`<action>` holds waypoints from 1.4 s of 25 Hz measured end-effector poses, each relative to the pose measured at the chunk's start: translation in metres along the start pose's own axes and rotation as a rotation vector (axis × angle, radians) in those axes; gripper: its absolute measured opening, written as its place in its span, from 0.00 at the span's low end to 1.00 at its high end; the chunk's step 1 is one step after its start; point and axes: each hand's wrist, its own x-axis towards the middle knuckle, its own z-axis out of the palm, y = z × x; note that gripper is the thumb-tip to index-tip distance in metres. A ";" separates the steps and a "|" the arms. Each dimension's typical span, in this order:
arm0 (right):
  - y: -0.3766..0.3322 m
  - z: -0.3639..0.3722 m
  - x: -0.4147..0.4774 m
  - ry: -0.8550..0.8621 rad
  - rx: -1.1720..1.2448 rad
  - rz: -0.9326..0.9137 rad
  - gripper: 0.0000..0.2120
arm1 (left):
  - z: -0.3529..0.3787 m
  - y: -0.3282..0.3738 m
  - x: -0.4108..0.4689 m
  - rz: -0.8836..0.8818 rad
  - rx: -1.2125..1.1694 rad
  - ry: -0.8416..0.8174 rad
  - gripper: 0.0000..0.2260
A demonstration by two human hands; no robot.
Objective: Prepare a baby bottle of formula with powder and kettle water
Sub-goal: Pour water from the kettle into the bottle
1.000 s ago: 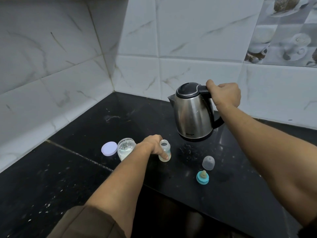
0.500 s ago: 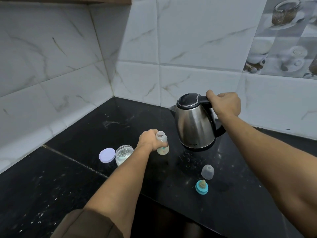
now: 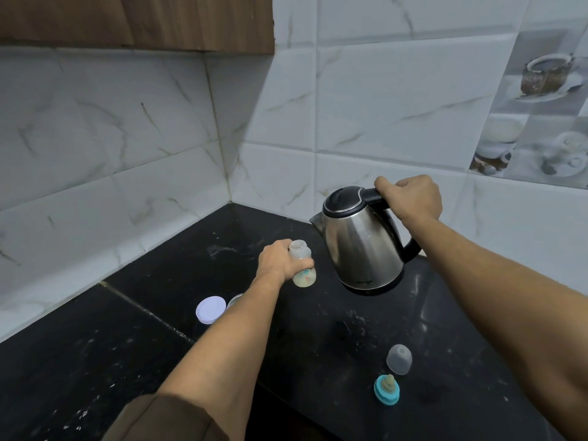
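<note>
My left hand (image 3: 278, 261) grips a small clear baby bottle (image 3: 302, 265), open at the top, with pale powder in its base, lifted above the black counter (image 3: 318, 329). My right hand (image 3: 410, 198) holds the black handle of a steel kettle (image 3: 362, 240), which hangs in the air just right of the bottle. The kettle's spout points left toward the bottle's mouth, a little above it. The lid of the kettle is down. A powder jar (image 3: 234, 300) is mostly hidden behind my left forearm.
A pale round jar lid (image 3: 210, 309) lies on the counter left of my forearm. A clear bottle cap (image 3: 399, 359) and a teal ring with its teat (image 3: 387, 389) sit at the front right. Tiled walls meet in the corner behind; a wooden cabinet (image 3: 136, 20) hangs above.
My left hand has lifted the bottle off the counter and carried it up toward the kettle's spout. The kettle has stayed in my right hand, now closer to the bottle.
</note>
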 end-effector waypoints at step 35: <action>-0.027 0.033 0.015 -0.055 -0.283 -0.309 0.22 | -0.011 0.010 0.019 0.048 0.153 -0.023 0.21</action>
